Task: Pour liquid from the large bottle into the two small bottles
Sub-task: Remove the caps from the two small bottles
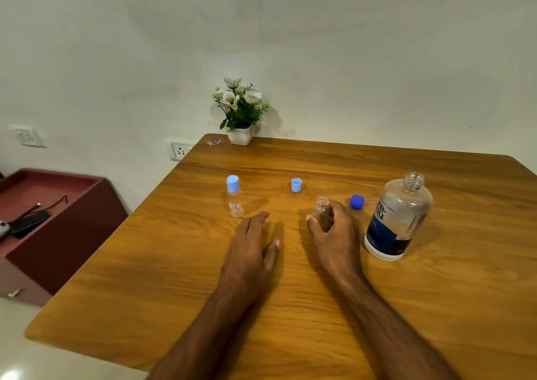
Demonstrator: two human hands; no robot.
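Two forearms reach in from the bottom edge, cut off below the elbows, over a wooden table (290, 307) whose near and right edges run out of view. Nearest, the left hand (252, 251) lies palm down with fingers straight and relaxed, holding nothing. Just right of it the right hand (334, 234) curls its thumb and fingers round an uncapped small bottle (322, 205); only the neck and shoulder show above the fingers, the rest is hidden. Right of that stands the large bottle (398, 219), open-topped, its label partly readable, its liquid level hard to make out through the clear wall. A dark blue cap (357, 201) lies between them. Left, the capped small bottle (234, 196) stands upright, apart from the left fingertips, contents unclear. Farther back a light blue cap (296, 185) sits open side up. At the far edge stands a potted flower (241, 112) against the wall
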